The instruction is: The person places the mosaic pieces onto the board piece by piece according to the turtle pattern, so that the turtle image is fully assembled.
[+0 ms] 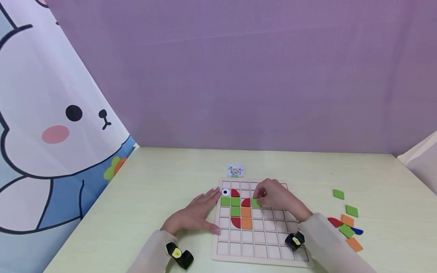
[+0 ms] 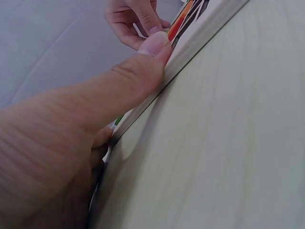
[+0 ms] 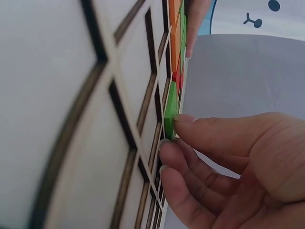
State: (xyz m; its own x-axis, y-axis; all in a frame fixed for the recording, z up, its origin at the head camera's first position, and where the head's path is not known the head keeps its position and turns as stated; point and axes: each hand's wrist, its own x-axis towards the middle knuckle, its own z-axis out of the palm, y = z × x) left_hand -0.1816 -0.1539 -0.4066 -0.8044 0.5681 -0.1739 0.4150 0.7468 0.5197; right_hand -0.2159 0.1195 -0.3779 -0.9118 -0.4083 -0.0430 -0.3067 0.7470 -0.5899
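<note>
A wooden grid board (image 1: 250,258) lies on the table with colored tiles in some cells. My right hand (image 1: 274,195) is over the board's upper middle, its thumb and fingers pinching a green square tile (image 1: 256,203). In the right wrist view, the thumb touches this green tile (image 3: 170,112), which sits at a grid cell. Just left of it is a red rounded tile (image 1: 246,203), above two orange tiles (image 1: 246,218). My left hand (image 1: 194,212) rests at the board's left edge with straight, spread fingers; its thumb (image 2: 138,71) touches the rim.
A small picture card (image 1: 236,170) lies behind the board. To the right are loose tiles: green squares (image 1: 351,211), orange squares (image 1: 354,244), a red piece (image 1: 334,222) and a blue piece (image 1: 357,231). A purple backdrop (image 1: 256,76) stands behind the table.
</note>
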